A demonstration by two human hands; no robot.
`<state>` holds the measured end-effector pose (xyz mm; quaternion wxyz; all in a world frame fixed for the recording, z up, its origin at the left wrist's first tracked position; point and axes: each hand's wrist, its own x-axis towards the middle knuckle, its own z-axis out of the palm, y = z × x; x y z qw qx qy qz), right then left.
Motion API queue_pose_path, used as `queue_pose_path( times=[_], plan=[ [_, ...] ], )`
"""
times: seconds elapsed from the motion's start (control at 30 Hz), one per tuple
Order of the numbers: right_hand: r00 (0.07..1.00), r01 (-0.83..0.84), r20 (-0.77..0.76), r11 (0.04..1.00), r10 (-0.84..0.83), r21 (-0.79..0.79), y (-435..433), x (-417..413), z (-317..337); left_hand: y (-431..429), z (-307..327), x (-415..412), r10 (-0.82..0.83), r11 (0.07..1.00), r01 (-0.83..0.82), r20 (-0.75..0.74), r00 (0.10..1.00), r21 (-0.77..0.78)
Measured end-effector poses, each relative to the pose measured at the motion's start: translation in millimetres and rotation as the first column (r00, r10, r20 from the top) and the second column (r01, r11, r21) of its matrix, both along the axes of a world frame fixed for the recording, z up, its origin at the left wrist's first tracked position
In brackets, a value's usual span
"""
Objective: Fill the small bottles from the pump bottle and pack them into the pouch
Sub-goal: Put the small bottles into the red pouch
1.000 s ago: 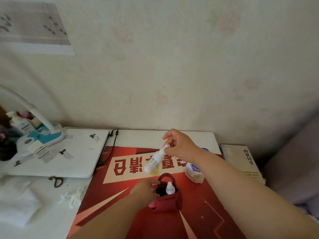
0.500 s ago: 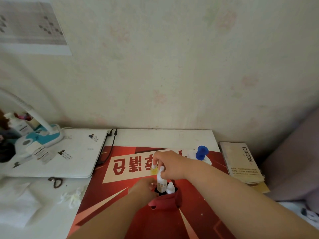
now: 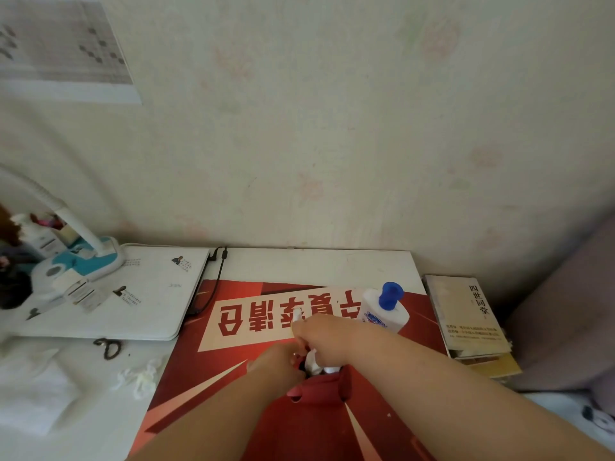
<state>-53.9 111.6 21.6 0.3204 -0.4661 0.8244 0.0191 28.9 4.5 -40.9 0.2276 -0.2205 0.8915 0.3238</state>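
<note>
I'm gripping the pouch point(image 3: 319, 389) rim with my left hand point(image 3: 278, 361) while my right hand point(image 3: 324, 337), grip hidden, is hovering over the small bottles point(image 3: 312, 361) inside, the pump bottle point(image 3: 382, 316) standing behind, so packing looks nearly done.

The white desk point(image 3: 316, 264) carries a red printed mat point(image 3: 233, 410), closed white laptop point(image 3: 149, 304), black scissors point(image 3: 108, 347) and crumpled tissue point(image 3: 139, 377).

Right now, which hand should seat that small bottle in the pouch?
Right. The right hand grips the small bottle over the pouch mouth; the left hand pinches the rim open and should probably stay there.
</note>
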Motion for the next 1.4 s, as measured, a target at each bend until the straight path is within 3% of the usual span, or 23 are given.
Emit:
queue_pose_path(
  times=[0.27, 0.63, 0.9, 0.97, 1.03, 1.13, 1.23, 1.4],
  plan=[
    [0.998, 0.050, 0.022, 0.997, -0.052, 0.064, -3, 2, -11, 7, 9, 1, -0.038, 0.999, 0.038, 0.032, 0.999, -0.008],
    [0.999, -0.029, -0.016, 0.992, 0.032, 0.125, -4, -3, -16, 7, 4, -6, 0.005, 0.999, -0.007, 0.031, 0.999, 0.048],
    [0.993, 0.068, 0.078, 0.960, -0.092, 0.272, -16, -11, -14, 11, 5, -7, 0.003, 1.000, -0.003, -0.013, 1.000, 0.014],
    [0.998, 0.056, -0.044, 0.976, -0.048, 0.209, -19, -16, -3, 10, 5, -7, -0.022, 0.999, 0.022, 0.005, 1.000, 0.025],
    [0.975, 0.072, -0.213, 0.996, -0.061, 0.045, -23, -23, 3, 9, 6, -6, -0.086, 0.996, 0.087, 0.029, 0.996, -0.009],
    [0.954, 0.202, -0.194, 0.970, -0.226, -0.138, -32, -33, 1, 4, 6, -3, -0.111, 0.994, 0.111, -0.008, 0.994, -0.018],
    [0.961, 0.250, -0.091, 0.963, -0.259, -0.106, -43, -38, -10, 1, 8, -1, -0.162, 0.986, 0.162, -0.025, 0.986, -0.027],
    [0.975, 0.199, -0.094, 0.980, -0.201, -0.026, -53, -33, -29, 1, 8, 0, -0.154, 0.985, 0.152, -0.020, 0.988, -0.077]
  ],
)
